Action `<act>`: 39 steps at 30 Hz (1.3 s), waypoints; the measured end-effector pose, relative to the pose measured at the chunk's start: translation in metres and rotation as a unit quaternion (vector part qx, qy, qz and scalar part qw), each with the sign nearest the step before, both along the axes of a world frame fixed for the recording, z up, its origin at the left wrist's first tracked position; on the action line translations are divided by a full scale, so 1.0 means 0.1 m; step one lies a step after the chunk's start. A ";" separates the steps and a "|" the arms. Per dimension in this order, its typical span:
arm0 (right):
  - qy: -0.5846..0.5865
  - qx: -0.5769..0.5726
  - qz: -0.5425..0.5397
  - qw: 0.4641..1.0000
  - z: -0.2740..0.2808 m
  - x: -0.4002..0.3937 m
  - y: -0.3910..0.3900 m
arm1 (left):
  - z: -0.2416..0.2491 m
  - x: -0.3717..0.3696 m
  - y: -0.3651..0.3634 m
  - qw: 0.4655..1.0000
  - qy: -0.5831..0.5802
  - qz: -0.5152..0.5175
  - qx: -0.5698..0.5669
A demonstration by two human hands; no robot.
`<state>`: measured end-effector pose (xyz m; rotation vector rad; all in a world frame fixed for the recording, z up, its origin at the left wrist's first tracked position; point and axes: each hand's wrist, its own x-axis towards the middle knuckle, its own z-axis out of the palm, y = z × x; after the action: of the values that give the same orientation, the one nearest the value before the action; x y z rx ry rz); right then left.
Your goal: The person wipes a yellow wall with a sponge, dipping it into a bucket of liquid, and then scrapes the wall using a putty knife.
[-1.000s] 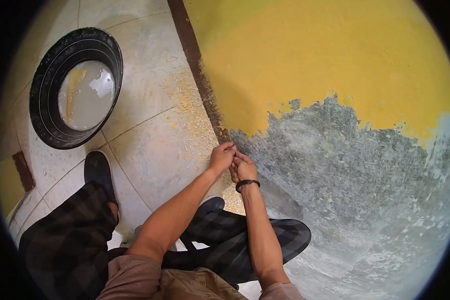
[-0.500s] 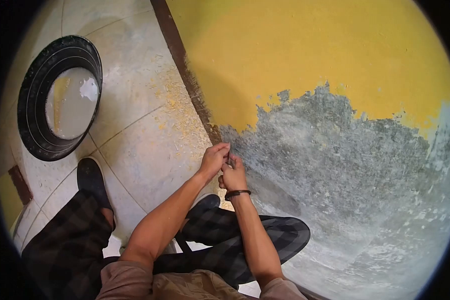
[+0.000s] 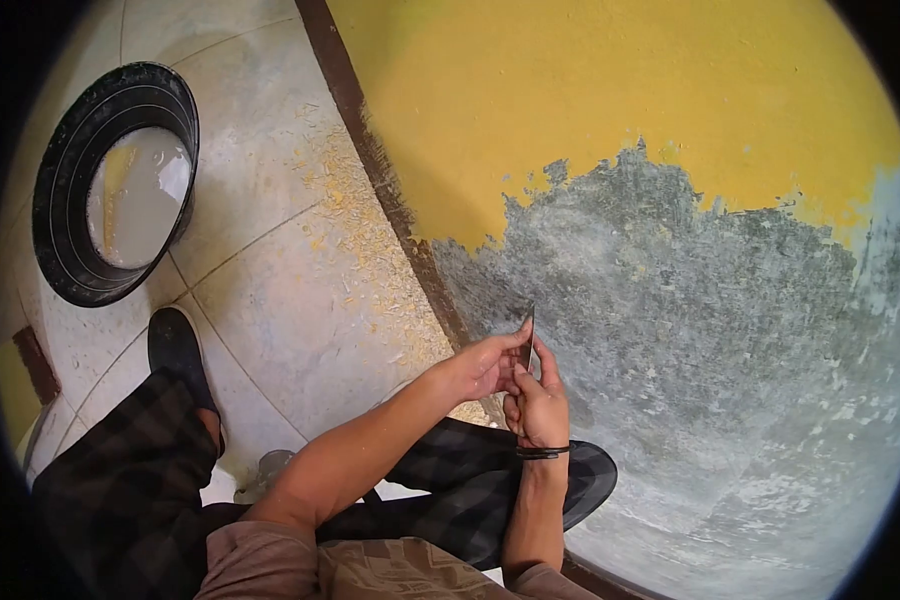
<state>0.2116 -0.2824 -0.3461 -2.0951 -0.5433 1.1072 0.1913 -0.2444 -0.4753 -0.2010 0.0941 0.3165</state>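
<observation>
A thin metal scraper (image 3: 531,338), seen nearly edge-on with its blade pointing up, is held in front of the bare grey part of the wall (image 3: 670,300). My right hand (image 3: 541,408), with a dark band at the wrist, is closed around its lower end, and the handle is mostly hidden by the fingers. My left hand (image 3: 488,366) meets it from the left, fingers and thumb pressed to the blade. Yellow paint (image 3: 610,80) covers the upper wall, ending in a ragged edge above the grey.
A black bucket (image 3: 60,225) of cloudy liquid stands on the tiled floor (image 3: 240,330) at left. Paint flakes (image 3: 355,225) lie along the brown skirting strip (image 3: 370,160). My dark shoe (image 3: 175,345) is below the bucket, and my bent leg (image 3: 450,470) lies under my arms.
Both hands have moved right and down, from beside the skirting strip to in front of the grey wall. The scraper's blade now shows above my fingers.
</observation>
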 end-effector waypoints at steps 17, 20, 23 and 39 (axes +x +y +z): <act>-0.039 -0.035 0.036 0.998 -0.04 0.10 -0.02 | -0.11 0.05 0.07 0.998 -0.034 -0.028 -0.044; -0.054 -0.016 0.045 0.997 -0.10 0.18 -0.01 | -0.06 0.13 0.04 0.999 -0.005 -0.023 -0.045; -0.039 -0.052 0.056 0.996 -0.12 0.19 0.11 | -0.12 0.03 0.11 0.998 -0.034 -0.028 -0.042; -0.032 0.004 0.076 0.997 -0.31 -0.11 0.47 | 0.05 -0.27 0.34 0.995 0.024 0.057 -0.083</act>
<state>0.2004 -0.2358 -0.3772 -2.1158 -0.7473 1.1237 0.1644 -0.2099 -0.4707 -0.3642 0.1570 0.4282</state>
